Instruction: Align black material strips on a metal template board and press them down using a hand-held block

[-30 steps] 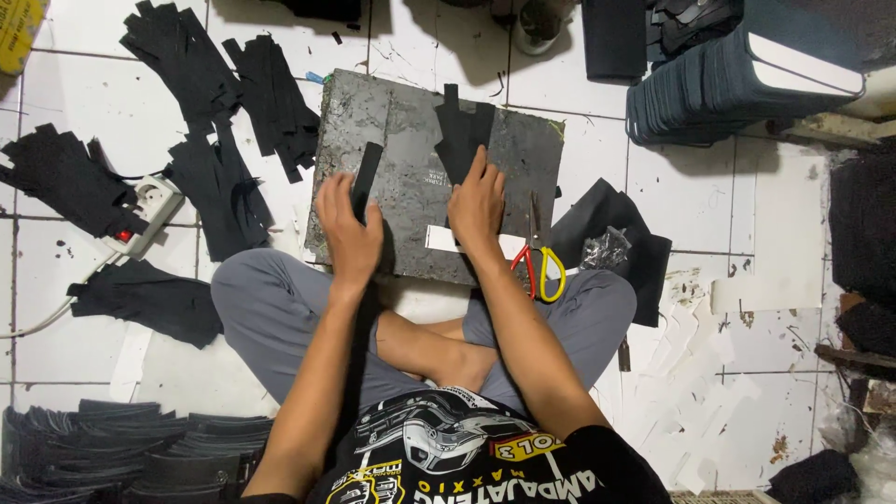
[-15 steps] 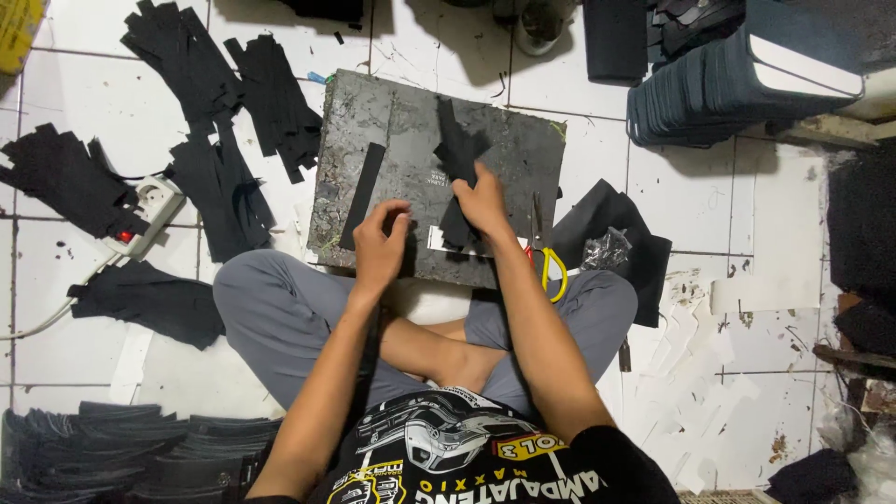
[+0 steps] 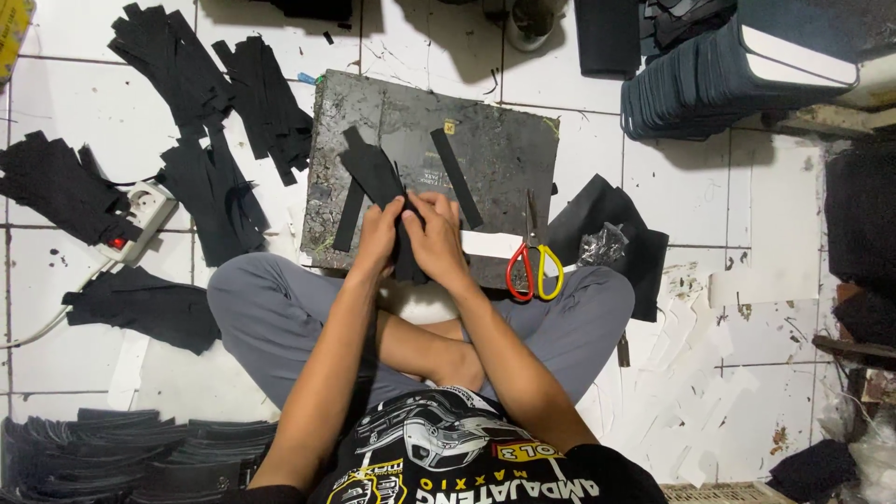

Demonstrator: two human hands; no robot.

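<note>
Hands have come together since a second ago: before, I saw them spread flat and apart on the dark board (image 3: 485, 140), and now the left hand (image 3: 381, 238) and the right hand (image 3: 437, 238) meet at the middle of the frame. Both have fingers closed around the same black cut piece (image 3: 373, 173), which reaches from the grip up to the left over the board. I judge that pressing has ended and handling of this one piece has begun. One black strip (image 3: 455, 177) lies alone on the board, just right of the hands. Scissors with red and yellow handles (image 3: 530, 257) rest at the board's lower right edge, untouched.
</note>
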